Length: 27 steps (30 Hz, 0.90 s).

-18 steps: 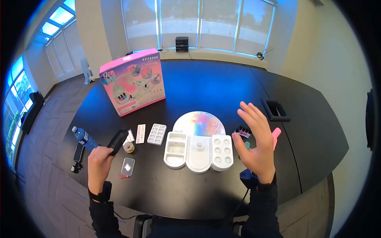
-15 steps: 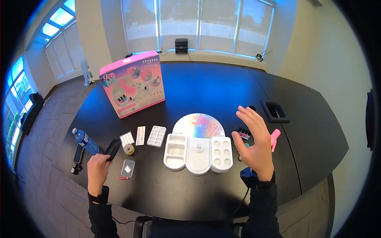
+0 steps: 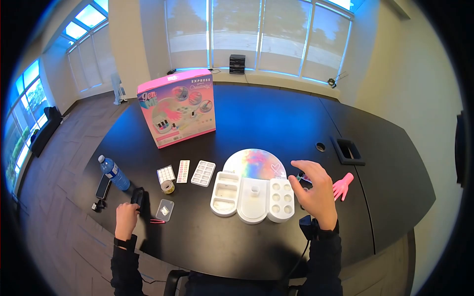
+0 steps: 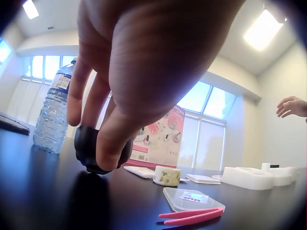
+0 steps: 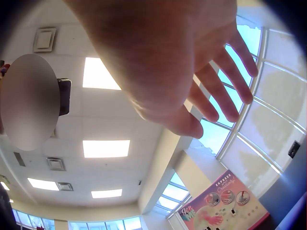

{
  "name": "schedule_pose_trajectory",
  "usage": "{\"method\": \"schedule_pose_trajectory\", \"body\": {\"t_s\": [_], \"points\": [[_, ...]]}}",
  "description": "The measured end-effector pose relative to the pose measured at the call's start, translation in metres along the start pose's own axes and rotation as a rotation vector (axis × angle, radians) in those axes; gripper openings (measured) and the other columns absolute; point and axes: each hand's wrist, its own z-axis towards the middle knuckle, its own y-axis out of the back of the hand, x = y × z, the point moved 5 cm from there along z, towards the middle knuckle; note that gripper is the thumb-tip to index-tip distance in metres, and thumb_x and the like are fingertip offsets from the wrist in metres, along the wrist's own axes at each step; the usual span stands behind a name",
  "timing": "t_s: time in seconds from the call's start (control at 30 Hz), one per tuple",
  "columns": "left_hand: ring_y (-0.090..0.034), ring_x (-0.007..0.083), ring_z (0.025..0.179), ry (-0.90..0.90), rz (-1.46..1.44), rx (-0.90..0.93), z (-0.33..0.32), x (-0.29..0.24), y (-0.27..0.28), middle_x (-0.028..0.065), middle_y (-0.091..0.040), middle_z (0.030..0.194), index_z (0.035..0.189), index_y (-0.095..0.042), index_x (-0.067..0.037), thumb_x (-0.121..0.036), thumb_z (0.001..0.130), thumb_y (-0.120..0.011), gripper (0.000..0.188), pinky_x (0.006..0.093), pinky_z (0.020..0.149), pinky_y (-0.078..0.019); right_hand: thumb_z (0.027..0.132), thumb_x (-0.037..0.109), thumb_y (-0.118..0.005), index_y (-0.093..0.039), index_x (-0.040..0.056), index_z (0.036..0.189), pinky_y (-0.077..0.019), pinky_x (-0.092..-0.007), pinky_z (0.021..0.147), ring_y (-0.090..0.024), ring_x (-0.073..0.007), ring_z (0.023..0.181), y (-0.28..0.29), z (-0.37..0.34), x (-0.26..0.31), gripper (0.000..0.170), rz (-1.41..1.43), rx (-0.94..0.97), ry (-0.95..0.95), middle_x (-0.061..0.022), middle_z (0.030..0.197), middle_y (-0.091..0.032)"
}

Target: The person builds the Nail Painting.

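My left hand (image 3: 127,220) pinches a black object (image 3: 138,198) at the table's left, between the bottle and a clear case (image 3: 165,210). In the left wrist view, thumb and fingers grip that black object (image 4: 91,148) low at the tabletop, close to the bottle (image 4: 53,112). My right hand (image 3: 318,196) hangs in the air with fingers spread and holds nothing, right of the white tray set (image 3: 254,200). The right wrist view shows the same hand (image 5: 192,62) raised, its fingers apart.
A pink box (image 3: 178,109) stands at the back left. Pink tweezers (image 3: 157,221), a tape roll (image 3: 168,187), a white mould tray (image 3: 203,173) and a sticker sheet (image 3: 183,171) lie left of centre. A pink hand model (image 3: 342,187) lies at the right, near a socket recess (image 3: 348,150).
My left hand has lowered the black object to the tabletop. My right hand has dropped slightly, still spread. The head view has shifted, so the table scene sits lower and further right.
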Motion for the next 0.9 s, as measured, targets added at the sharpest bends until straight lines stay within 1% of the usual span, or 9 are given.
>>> {"method": "schedule_pose_trajectory", "body": {"t_s": [0.3,0.4,0.6,0.67,0.7,0.77,0.8,0.83,0.9], "points": [[-0.073,0.0429,0.089,-0.033,-0.070,0.107,0.000,-0.003,-0.010,0.0198,-0.078,0.091,0.096,-0.082,-0.006,-0.007,0.081,-0.084,0.015,0.0530,0.084,-0.0574,0.094,0.019,-0.082,-0.080,0.0031,0.119,-0.0592,-0.0450,0.096,-0.077,-0.0347,0.109,-0.012,-0.006,-0.012,0.030,0.005,0.074,-0.075,-0.0143,0.115,-0.082],[-0.073,0.0423,0.095,-0.014,-0.114,0.124,-0.001,-0.008,0.003,0.0190,-0.078,0.097,0.101,-0.081,-0.005,-0.009,0.080,-0.086,0.022,0.0527,0.086,-0.0577,0.095,0.021,-0.082,-0.080,0.0037,0.121,-0.0597,-0.0438,0.095,-0.077,-0.0338,0.109,-0.016,-0.006,-0.018,0.032,0.019,0.129,-0.103,-0.0143,0.116,-0.082],[-0.072,0.0406,0.106,0.031,-0.073,0.201,0.016,-0.056,0.049,0.0168,-0.077,0.111,0.117,-0.076,-0.004,-0.024,0.084,-0.091,0.040,0.0509,0.090,-0.0578,0.098,0.026,-0.081,-0.079,0.0032,0.122,-0.0600,-0.0416,0.094,-0.078,-0.0334,0.109,-0.024,0.001,-0.033,0.034,0.066,0.169,-0.145,-0.0155,0.117,-0.082],[-0.072,0.0411,0.105,-0.083,-0.190,0.085,0.026,-0.084,0.068,0.0167,-0.077,0.110,0.119,-0.077,-0.004,-0.030,0.089,-0.089,0.041,0.0501,0.090,-0.0577,0.102,0.030,-0.079,-0.077,0.0009,0.126,-0.0594,-0.0407,0.096,-0.078,-0.0338,0.110,-0.030,0.005,-0.046,0.038,0.169,0.198,-0.256,-0.0188,0.118,-0.081],[-0.074,0.0408,0.106,-0.105,-0.202,0.078,0.029,-0.086,0.072,0.0206,-0.079,0.113,0.120,-0.078,-0.001,-0.031,0.092,-0.087,0.042,0.0476,0.091,-0.0591,0.102,0.030,-0.079,-0.077,0.0009,0.126,-0.0594,-0.0407,0.096,-0.078,-0.0338,0.110,-0.031,0.008,-0.048,0.038,0.168,0.195,-0.257,-0.0188,0.118,-0.081],[-0.076,0.0409,0.102,-0.091,-0.296,0.090,0.047,-0.126,0.095,0.0213,-0.079,0.112,0.121,-0.078,0.000,-0.032,0.094,-0.085,0.043,0.0465,0.089,-0.0595,0.108,0.041,-0.071,-0.073,-0.0006,0.135,-0.0585,-0.0424,0.099,-0.078,-0.0372,0.111,-0.035,0.011,-0.058,0.050,0.253,0.226,-0.431,-0.0230,0.121,-0.080],[-0.077,0.0409,0.099,-0.074,-0.391,0.103,0.057,-0.147,0.103,0.0221,-0.080,0.110,0.122,-0.077,0.002,-0.032,0.096,-0.084,0.043,0.0454,0.086,-0.0599,0.108,0.041,-0.071,-0.073,-0.0006,0.135,-0.0585,-0.0424,0.099,-0.078,-0.0372,0.111,-0.035,0.014,-0.060,0.050,0.249,0.220,-0.428,-0.0230,0.121,-0.080],[-0.079,0.0406,0.094,-0.132,-0.404,0.049,0.064,-0.159,0.106,0.0228,-0.080,0.102,0.122,-0.076,0.004,-0.033,0.101,-0.079,0.043,0.0441,0.083,-0.0602,0.110,0.046,-0.066,-0.070,-0.0006,0.139,-0.0579,-0.0439,0.100,-0.077,-0.0393,0.114,-0.038,0.015,-0.063,0.056,0.189,0.277,-0.450,-0.0240,0.123,-0.080],[-0.077,0.0421,0.093,-0.077,-0.492,0.091,0.080,-0.185,0.116,0.0231,-0.080,0.099,0.121,-0.077,0.002,-0.038,0.103,-0.075,0.044,0.0466,0.083,-0.0594,0.114,0.060,-0.049,-0.065,0.0001,0.149,-0.0539,-0.0477,0.109,-0.072,-0.0446,0.125,-0.046,0.017,-0.076,0.071,0.131,0.390,-0.466,-0.0273,0.130,-0.077]]}}
